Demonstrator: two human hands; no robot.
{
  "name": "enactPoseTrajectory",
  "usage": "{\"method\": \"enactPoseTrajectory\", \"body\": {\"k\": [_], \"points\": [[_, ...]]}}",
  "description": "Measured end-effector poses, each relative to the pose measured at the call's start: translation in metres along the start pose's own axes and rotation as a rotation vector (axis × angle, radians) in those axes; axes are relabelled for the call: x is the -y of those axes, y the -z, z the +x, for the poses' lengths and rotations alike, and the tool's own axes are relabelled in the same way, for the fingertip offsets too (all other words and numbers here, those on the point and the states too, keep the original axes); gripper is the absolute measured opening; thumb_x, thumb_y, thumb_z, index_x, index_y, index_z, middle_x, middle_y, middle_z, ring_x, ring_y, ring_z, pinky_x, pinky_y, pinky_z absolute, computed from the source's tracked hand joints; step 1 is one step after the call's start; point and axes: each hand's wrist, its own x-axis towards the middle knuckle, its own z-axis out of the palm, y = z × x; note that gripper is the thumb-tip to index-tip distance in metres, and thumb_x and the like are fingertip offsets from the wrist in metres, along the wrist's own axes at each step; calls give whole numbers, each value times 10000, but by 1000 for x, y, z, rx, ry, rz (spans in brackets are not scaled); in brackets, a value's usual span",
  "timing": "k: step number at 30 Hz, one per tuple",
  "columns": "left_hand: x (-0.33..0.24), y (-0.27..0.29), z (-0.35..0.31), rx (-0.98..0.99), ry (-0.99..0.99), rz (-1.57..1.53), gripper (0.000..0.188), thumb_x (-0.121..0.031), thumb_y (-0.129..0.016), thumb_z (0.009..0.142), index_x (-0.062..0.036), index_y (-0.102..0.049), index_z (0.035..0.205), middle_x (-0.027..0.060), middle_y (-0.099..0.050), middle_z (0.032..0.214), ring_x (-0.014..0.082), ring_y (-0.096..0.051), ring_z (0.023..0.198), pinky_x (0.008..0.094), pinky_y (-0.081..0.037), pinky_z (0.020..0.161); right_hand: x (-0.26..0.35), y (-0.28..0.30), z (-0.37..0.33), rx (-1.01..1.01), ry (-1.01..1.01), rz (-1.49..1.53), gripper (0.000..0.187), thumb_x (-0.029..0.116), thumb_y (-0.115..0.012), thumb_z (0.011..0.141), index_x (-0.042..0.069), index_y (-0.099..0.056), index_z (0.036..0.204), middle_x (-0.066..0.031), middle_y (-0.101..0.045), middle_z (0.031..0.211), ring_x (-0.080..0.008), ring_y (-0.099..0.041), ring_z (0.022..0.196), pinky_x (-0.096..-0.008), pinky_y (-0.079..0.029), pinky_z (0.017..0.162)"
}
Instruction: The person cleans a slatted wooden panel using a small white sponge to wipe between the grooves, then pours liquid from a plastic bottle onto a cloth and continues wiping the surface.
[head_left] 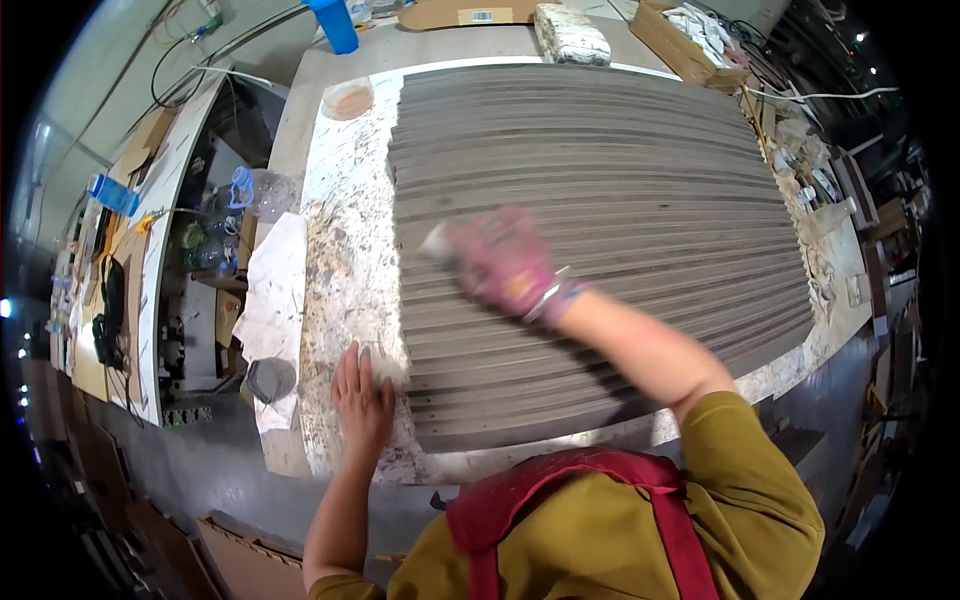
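Note:
Many long grey-brown strips lie side by side across the table, forming a ridged field. Over their left part is my right hand, in a stained pink glove and smeared by motion. Its fingers are closed on a small white wad, perhaps cloth or paper; the blur hides its exact kind. My left hand is bare and rests flat on the paint-spattered white board, fingers stretched out, beside the strips' near left corner. It holds nothing.
A round dish with brownish contents sits at the board's far left. A grey cup stands on white paper at left. Beyond the strips are a blue cup, a wrapped white bundle and a cardboard box.

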Motion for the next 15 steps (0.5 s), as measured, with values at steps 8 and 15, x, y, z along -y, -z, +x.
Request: {"method": "enactPoseTrajectory", "body": {"k": [8, 15], "points": [[-7, 8, 1, 10, 10, -45, 541, -216, -543, 886, 17, -407, 1355, 185, -373, 1452, 362, -336, 1336, 462, -248, 1092, -54, 31, -31, 199, -279, -135, 429, 230, -612, 795, 183, -546, 1216, -73, -650, 1037, -290, -605, 968, -488, -368, 893], [-2, -2, -2, -25, 10, -82, 521, -221, -523, 908, 17, -404, 1356, 162, -342, 1475, 344, -311, 1354, 479, -229, 1091, 68, -27, -14, 244, -40, 176, 405, 267, -643, 776, 202, -564, 1168, -52, -634, 965, -239, -606, 948, -455, -378, 934]]}}
